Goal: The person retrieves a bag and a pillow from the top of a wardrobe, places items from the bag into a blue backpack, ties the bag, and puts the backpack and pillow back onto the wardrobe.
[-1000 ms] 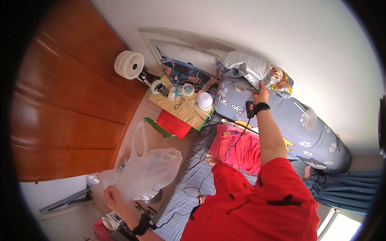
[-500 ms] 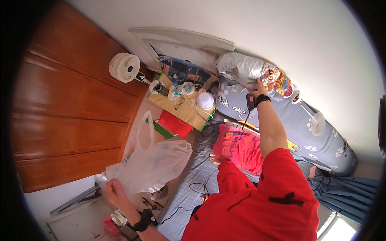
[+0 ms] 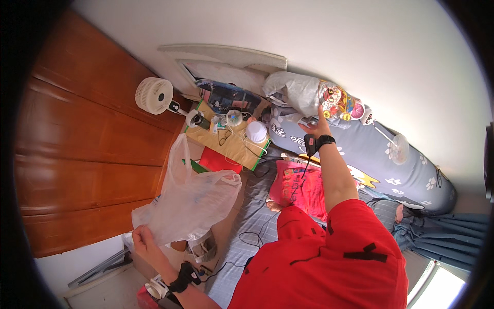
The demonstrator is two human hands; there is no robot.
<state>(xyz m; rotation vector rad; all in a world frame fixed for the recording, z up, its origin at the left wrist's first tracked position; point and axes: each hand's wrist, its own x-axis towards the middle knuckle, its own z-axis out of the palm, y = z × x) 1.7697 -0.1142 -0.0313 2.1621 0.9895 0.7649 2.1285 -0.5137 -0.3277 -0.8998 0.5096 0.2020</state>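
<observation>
My left hand (image 3: 146,243) is pinched closed on the edge of a thin, translucent white plastic bag (image 3: 198,203), which hangs partly spread with a handle loop standing up. On the far side, my right hand (image 3: 320,126) reaches to a silvery-grey plastic package (image 3: 297,92) lying on top of a long grey bolster (image 3: 355,141). Its fingers are apart, the fingertips at the package's lower edge beside a colourful cartoon print. Whether they press on the package is hard to see. A black strap with a small wired device sits on each wrist.
A small table (image 3: 218,144) holds a white lamp (image 3: 256,132), a dark cup and cables. Left of it stand a white fan (image 3: 154,96) and a brown wardrobe (image 3: 98,144). A red bundle (image 3: 298,188) lies on the striped bed (image 3: 242,226). A small handheld fan (image 3: 397,149) rests against the bolster.
My right hand has loosened from the package's lower edge, its fingers now extended. The translucent bag hangs a little higher and more spread from my left hand. The view has shifted slightly.
</observation>
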